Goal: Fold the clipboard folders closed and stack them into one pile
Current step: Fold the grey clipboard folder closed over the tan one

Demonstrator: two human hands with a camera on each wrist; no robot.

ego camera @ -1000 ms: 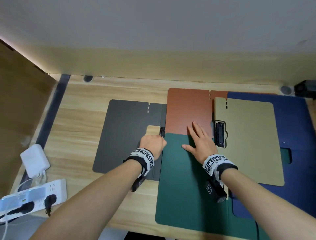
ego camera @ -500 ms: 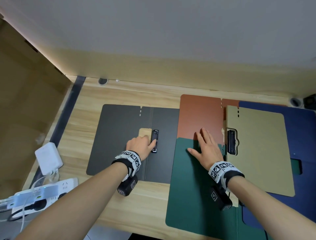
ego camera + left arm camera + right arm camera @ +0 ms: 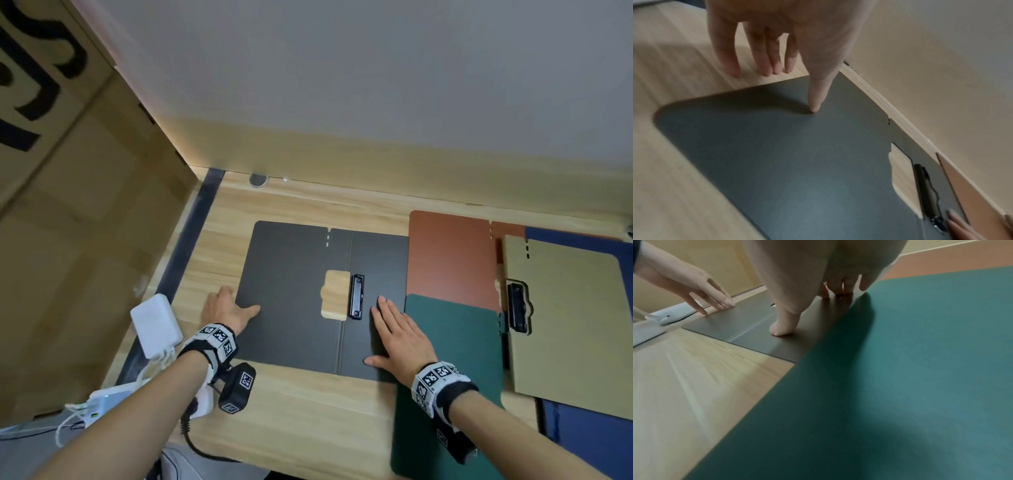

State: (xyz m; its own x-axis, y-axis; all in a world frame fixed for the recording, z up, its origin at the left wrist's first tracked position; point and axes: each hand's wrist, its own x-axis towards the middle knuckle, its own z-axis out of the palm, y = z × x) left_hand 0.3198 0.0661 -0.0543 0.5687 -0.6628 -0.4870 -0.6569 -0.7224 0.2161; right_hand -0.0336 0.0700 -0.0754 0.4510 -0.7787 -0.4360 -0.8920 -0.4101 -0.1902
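The black folder (image 3: pixel 291 291) lies open and flat on the wooden table (image 3: pixel 308 411), its metal clip (image 3: pixel 356 296) beside the centre fold. My left hand (image 3: pixel 227 310) is at the folder's left edge: the thumb (image 3: pixel 813 107) presses on the cover while the straight fingers (image 3: pixel 756 65) touch the table just past the edge. My right hand (image 3: pixel 399 337) lies flat on the black folder's right panel, next to the green folder (image 3: pixel 452 377). Red-brown (image 3: pixel 452 257), tan (image 3: pixel 565 325) and blue (image 3: pixel 582 442) folders lie open and overlapping at the right.
A white charger (image 3: pixel 156 325) and a power strip (image 3: pixel 102 404) with cables sit just left of my left hand. A cardboard box (image 3: pixel 68 222) stands along the left side. The wall closes off the back of the table.
My left hand has moved from the clip to the black folder's left edge. My right hand has slid off the green and red-brown folders onto the black folder's right panel.
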